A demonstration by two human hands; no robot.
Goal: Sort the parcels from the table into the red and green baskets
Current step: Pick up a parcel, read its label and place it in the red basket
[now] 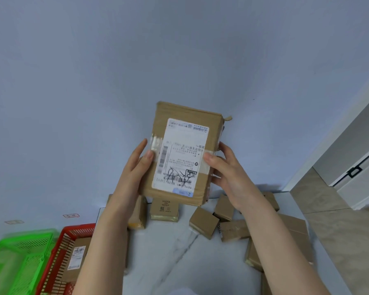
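While both forearms reach up from the near edge of the table (179,262), the left hand (134,171) and right hand (228,169) grip one parcel (183,154) between them, upright and raised above the table's far edge. Each thumb presses on its front and the fingers curl round its sides to the back. At least seven more parcels lie on the table, most toward the far edge and right side, some partly hidden by the arms. The red basket (73,233) stands just beside the table's left edge with one labelled box (77,256) inside, and the green basket (19,252) is to its left. The held parcel's white label (180,154) shows barcodes, upside-down print too blurred to read and black scribble. A carton (165,209) at the far edge reads "MYFA".
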